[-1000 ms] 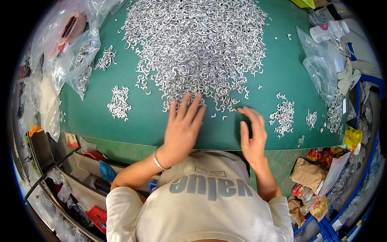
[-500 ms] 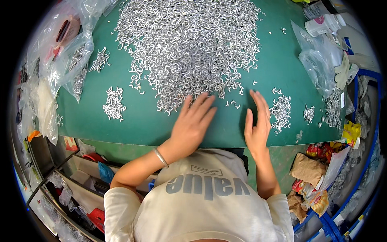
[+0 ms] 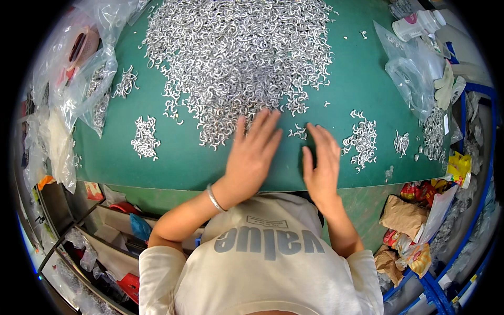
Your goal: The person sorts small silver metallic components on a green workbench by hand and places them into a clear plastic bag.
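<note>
A large heap of small silver C-shaped metal pieces [image 3: 231,58] covers the far middle of the green table [image 3: 189,168]. My left hand [image 3: 251,155] lies over the heap's near edge, fingers spread and slightly blurred at the tips, a bracelet on its wrist. Just right of it my right hand [image 3: 322,163] hovers or rests on its edge, fingers stretched and thumb apart. A few loose pieces [image 3: 298,132] lie between the two hands. To the right sits a small pile of the same pieces [image 3: 362,140]. Another small pile [image 3: 145,139] is to the left.
Clear plastic bags [image 3: 97,79] crowd the table's left side, with a pink container [image 3: 84,46] among them. At the right are a plastic bag [image 3: 415,73], a white bottle [image 3: 419,25], a glove [image 3: 444,86] and more pieces [image 3: 433,135]. Packets and brown paper [image 3: 403,216] lie below.
My right hand has moved left, nearer the loose pieces and my left hand. The left hand stays at the heap's near edge with its fingers shifted slightly. The whole view has shifted a little.
</note>
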{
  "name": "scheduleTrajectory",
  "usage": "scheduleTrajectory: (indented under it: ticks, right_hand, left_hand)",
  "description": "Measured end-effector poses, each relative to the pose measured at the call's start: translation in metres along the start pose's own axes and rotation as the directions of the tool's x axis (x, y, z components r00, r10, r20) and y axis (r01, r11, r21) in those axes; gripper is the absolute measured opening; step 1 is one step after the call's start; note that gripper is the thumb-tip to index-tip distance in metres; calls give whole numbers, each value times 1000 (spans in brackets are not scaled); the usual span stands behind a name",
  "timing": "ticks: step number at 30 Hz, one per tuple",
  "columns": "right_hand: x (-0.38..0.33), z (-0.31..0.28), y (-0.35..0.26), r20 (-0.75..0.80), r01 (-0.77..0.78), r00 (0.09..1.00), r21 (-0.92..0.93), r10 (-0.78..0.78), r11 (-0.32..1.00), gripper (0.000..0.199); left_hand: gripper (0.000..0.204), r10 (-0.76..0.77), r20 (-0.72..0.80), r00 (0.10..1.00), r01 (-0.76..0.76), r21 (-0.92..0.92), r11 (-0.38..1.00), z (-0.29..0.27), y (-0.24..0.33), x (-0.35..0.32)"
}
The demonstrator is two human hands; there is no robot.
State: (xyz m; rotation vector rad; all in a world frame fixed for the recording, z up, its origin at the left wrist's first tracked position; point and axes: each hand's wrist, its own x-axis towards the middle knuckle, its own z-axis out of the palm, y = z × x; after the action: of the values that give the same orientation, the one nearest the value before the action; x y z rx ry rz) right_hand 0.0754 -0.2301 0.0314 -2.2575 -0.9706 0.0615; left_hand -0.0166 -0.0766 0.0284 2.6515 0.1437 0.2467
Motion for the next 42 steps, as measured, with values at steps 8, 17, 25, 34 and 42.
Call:
scheduleTrajectory:
  ticks: [8, 17, 25, 34, 42]
  right_hand:
    - [-31, 2, -9, -14, -16, 1000, 114, 18, 993, 34]
    - [-25, -2, -11, -41, 40, 999, 168, -33, 985, 29]
    - [-20, 2, -9, -35, -9, 999, 90, 12, 996, 31]
    - [-27, 10, 0, 88, 165, 981, 110, -175, 980, 20]
    - [3, -22, 27, -211, 41, 976, -91, -59, 995, 22]
  left_hand:
    - [39, 4, -19, 1000, -6, -140, 990, -2, 11, -15]
    - [33, -86, -39, 995, 75, -242, 968, -5, 11, -23]
    - [26, -127, -61, 990, 102, -310, 945, -3, 13, -27]
    - [25, -199, -94, 976, 164, -290, 943, -9, 5, -25]
    - [39, 3, -37, 999, -15, -347, 938, -5, 16, -2]
